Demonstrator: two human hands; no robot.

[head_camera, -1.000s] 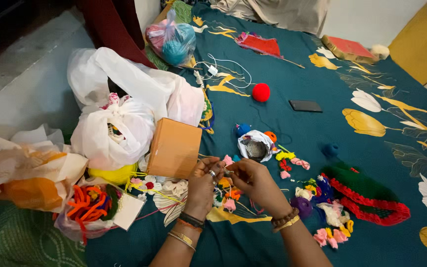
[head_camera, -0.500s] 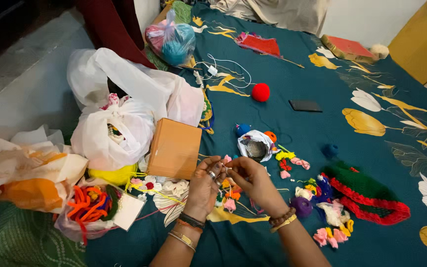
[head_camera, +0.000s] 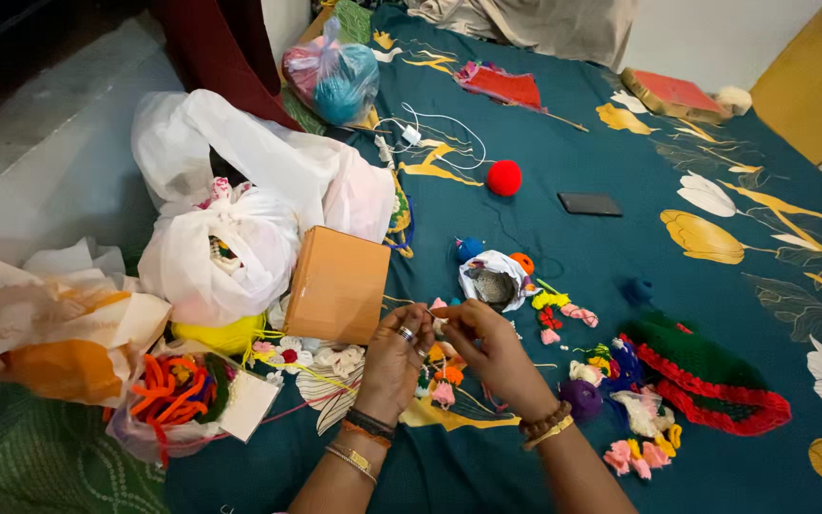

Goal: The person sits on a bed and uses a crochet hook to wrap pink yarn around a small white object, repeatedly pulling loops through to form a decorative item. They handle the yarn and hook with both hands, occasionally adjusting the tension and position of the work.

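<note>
My left hand and my right hand meet fingertip to fingertip over the teal bedspread. Together they pinch a small pale crochet piece, too small to make out in detail. Rings sit on my left fingers and bangles on both wrists. Under and around my hands lie small crocheted flowers in pink, orange and white. A brown cardboard box lies just left of my left hand.
White plastic bags and a bag of orange yarn pieces crowd the left. A red yarn ball, a dark phone, a small pouch and a green-and-red crochet piece lie to the right, with more flowers.
My hands have stayed together at the same spot, lifting slightly; the fingers have shifted a little on the small piece. Nothing else has moved.
</note>
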